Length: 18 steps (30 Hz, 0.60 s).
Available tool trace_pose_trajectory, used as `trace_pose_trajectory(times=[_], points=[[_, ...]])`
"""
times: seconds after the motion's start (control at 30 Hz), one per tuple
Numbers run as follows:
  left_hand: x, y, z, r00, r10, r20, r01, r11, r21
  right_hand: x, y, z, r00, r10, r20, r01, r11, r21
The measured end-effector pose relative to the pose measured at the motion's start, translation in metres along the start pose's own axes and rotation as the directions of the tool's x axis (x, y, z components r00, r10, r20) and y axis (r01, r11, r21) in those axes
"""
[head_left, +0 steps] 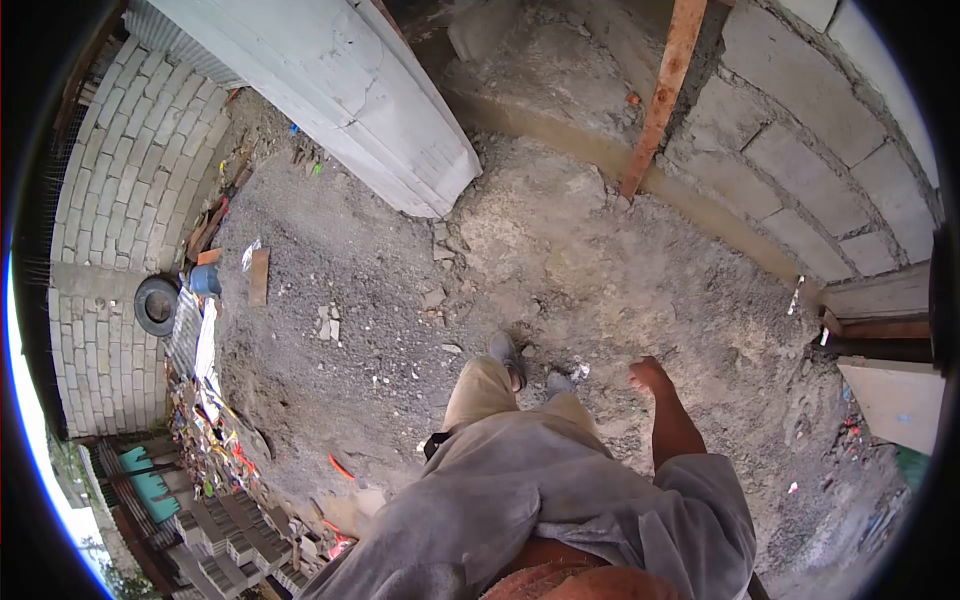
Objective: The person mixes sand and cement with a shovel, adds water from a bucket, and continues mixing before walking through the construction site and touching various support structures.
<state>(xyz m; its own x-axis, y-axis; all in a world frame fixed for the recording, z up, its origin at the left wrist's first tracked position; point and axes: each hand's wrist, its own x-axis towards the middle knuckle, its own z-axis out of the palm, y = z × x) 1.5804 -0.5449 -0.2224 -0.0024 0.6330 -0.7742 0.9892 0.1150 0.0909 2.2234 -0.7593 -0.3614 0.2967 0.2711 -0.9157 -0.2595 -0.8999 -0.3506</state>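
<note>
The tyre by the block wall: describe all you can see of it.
The tyre is dark, round and rubber-looking, a thick ring around a greyish middle. It appears to stand on edge, at or against the pale block wall, at the view's left. A blue container and corrugated sheet sit just right of it; whether either touches it is unclear, and its tread is too small to make out.

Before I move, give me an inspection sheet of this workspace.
Surface: uneven grey-brown gravelly ground.
Job's things: small shiny crumpled scrap beside the right dark-grey shoe, near the right hand; nothing seen held.
Clutter: curved red strip, flat brown rectangular board and mixed colourful litter on the left.
Hands: right hand hangs above the ground, grip unclear; left hand not in view.
Cables: nothing seen.
Surroundings: grey concrete-block wall right, pale block wall and round black tyre left, long pale-grey panel ahead.
</note>
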Motion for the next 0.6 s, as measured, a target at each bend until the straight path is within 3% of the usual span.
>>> trace_pose_trajectory(times=[0.1,0.17,0.23,0.3,0.33,0.43,0.47,0.5,0.57,0.6], points=[[0.017,0.051,-0.026,0.999,-0.034,-0.006,0.034,0.999,0.008,-0.005,-0.037,0.007,0.998,-0.065,-0.018,0.066,0.998,0.014],[0.055,0.097,-0.055,0.999,-0.042,-0.034,0.038,0.994,-0.107,-0.014,-0.064,0.012,0.997,-0.061,-0.043,0.062,0.998,0.024],[0.142,0.119,-0.076,0.997,0.008,-0.079,-0.039,0.915,-0.401,-0.015,-0.085,0.011,0.999,-0.042,-0.008,0.042,0.999,0.026],[0.248,0.150,-0.114,0.941,0.215,-0.261,-0.308,0.862,-0.403,-0.013,-0.107,0.015,0.998,-0.030,-0.056,0.030,1.000,-0.007],[0.261,0.200,-0.163,0.914,0.248,-0.321,-0.361,0.858,-0.366,-0.010,-0.115,0.016,0.999,0.004,-0.050,-0.005,1.000,-0.023],[0.264,0.354,-0.327,0.731,0.310,-0.608,-0.616,0.682,-0.393,-0.004,-0.160,0.012,0.998,0.013,-0.063,-0.020,0.994,-0.103],[0.266,0.392,-0.384,0.608,0.352,-0.711,-0.714,0.635,-0.296,-0.003,-0.180,0.012,0.998,0.017,-0.066,-0.027,0.986,-0.162],[0.238,0.437,-0.447,0.586,0.339,-0.736,-0.746,0.582,-0.325,-0.002,-0.202,0.010,0.998,-0.002,-0.067,-0.009,0.987,-0.159],[0.181,0.508,-0.556,0.390,0.365,-0.846,-0.866,0.458,-0.202,-0.019,-0.259,0.016,0.973,-0.161,-0.166,0.166,0.986,0.019],[0.165,0.538,-0.606,0.240,0.384,-0.891,-0.912,0.403,-0.072,-0.008,-0.275,0.016,0.954,-0.213,-0.212,0.240,0.964,0.114]])
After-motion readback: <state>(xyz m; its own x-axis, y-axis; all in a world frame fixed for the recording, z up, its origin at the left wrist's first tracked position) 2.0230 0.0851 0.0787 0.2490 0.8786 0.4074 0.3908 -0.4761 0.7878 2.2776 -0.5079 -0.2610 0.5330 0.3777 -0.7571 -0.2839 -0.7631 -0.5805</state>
